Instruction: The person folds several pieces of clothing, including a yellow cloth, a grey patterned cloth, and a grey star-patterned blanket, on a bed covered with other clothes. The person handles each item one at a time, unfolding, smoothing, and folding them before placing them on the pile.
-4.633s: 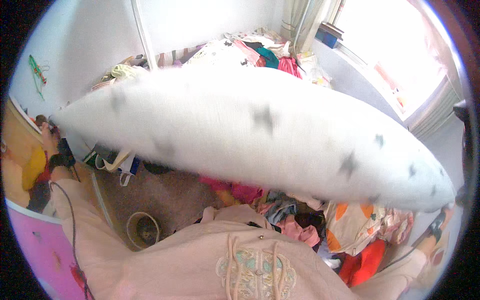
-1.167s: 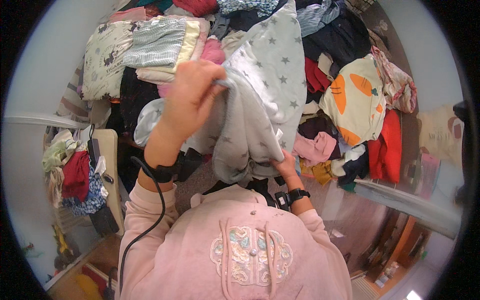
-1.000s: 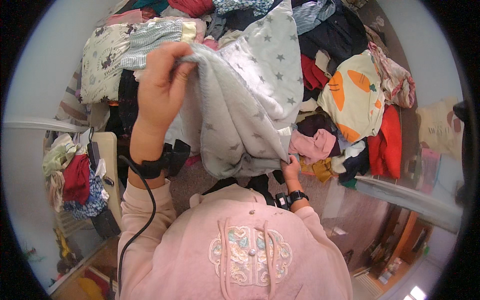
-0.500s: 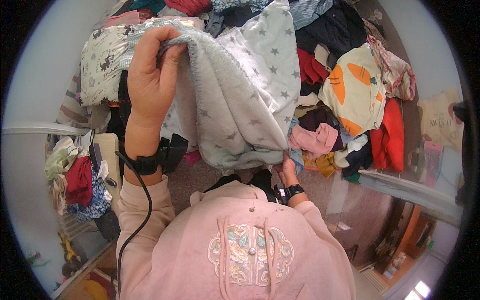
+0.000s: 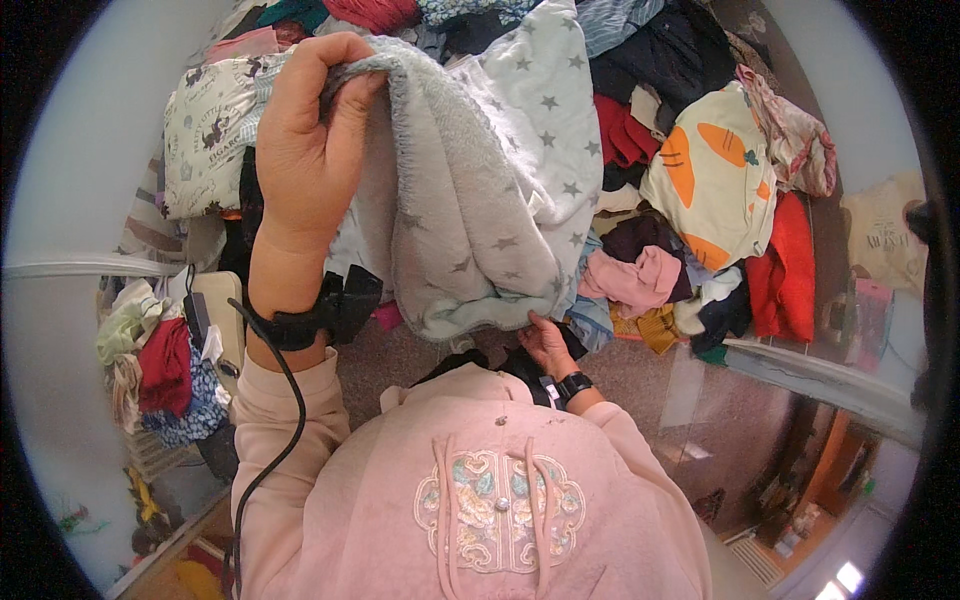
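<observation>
A pale grey-blue fleece blanket (image 5: 470,215) with a star pattern hangs in front of me, its plush side partly turned over. Raised at the upper left, my left hand (image 5: 315,140) pinches the blanket's edge between thumb and fingers. My right hand (image 5: 546,348) is low at the blanket's bottom edge, its fingertips closed on the fabric there. Folds of the blanket hide what lies directly behind it. The far part of the cloth spreads over the clothes pile.
Heaped clothes surround the blanket. A cream cushion-like cloth with carrots (image 5: 718,180), a red garment (image 5: 780,280) and a pink cloth (image 5: 632,278) lie to the right. A white printed bundle (image 5: 205,140) is at left. More clothes (image 5: 168,370) hang beside a pale board (image 5: 222,310).
My right hand has shifted left along the blanket's lower edge, and more of its fingers show. My left hand has risen slightly with the edge it holds. The blanket's folds have changed shape.
</observation>
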Demonstrator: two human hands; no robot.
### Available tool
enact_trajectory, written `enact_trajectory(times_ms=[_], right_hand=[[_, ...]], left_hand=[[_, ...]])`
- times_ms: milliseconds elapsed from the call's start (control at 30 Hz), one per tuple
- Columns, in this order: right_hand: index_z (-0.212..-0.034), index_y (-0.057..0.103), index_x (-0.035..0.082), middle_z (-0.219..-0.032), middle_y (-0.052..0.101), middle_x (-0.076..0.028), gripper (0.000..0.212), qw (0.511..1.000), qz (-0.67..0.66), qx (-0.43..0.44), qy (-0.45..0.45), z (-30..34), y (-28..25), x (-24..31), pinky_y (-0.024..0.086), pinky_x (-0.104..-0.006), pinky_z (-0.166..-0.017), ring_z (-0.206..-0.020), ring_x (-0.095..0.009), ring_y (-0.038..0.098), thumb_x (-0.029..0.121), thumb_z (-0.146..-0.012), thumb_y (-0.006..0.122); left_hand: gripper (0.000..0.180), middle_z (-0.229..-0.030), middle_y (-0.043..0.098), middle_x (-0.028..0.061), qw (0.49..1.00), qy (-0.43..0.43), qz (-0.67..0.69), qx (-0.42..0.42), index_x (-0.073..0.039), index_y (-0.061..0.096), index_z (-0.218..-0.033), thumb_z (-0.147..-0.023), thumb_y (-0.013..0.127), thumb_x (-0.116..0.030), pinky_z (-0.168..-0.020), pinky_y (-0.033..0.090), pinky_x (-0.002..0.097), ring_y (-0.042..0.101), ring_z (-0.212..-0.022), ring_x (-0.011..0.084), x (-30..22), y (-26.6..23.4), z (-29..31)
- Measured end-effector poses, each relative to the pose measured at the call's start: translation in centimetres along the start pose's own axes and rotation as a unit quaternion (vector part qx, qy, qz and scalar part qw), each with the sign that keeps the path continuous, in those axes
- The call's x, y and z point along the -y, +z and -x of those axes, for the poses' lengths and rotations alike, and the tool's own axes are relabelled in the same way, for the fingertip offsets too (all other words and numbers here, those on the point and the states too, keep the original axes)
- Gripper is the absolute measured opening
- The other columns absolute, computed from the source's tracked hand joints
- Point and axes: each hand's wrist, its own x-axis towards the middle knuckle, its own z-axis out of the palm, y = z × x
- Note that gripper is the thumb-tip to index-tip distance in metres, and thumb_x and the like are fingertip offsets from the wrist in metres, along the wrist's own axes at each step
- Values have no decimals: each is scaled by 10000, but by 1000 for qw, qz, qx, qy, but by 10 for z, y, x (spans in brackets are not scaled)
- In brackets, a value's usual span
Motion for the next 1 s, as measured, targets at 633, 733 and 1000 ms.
enact_trajectory(times_ms=[633, 733, 1000], right_hand=[[-959, 535, 61, -852, 586, -50, 138, 997, -18, 74, -17, -37, 1, -12, 468, -285, -619, -721, -169, 561, 53, -821, 540], [-947, 534, 77, -808, 565, -33, 118, 997, 19, 52, -60, -38, 5, -10, 459, -290, -585, -670, -147, 541, 79, -829, 528], [-846, 509, 55, -714, 522, -58, 84, 983, -16, -119, -138, -8, -16, 9, 416, -309, -442, -559, -183, 518, 106, -793, 468]], left_hand=[[132, -862, 536, 6, 1000, -9, 30, 5, -4, 523, -987, -866, 541, -53, -715, 401, 181, 485, -790, 72, -12, 6, -4], [132, -869, 537, 5, 1000, -12, 21, 2, -2, 522, -988, -868, 539, -53, -724, 400, 184, 487, -798, 74, -10, 4, -4], [126, -883, 538, 9, 999, -38, 31, -13, 3, 517, -978, -870, 535, -59, -745, 396, 192, 488, -810, 84, 9, 0, -1]])
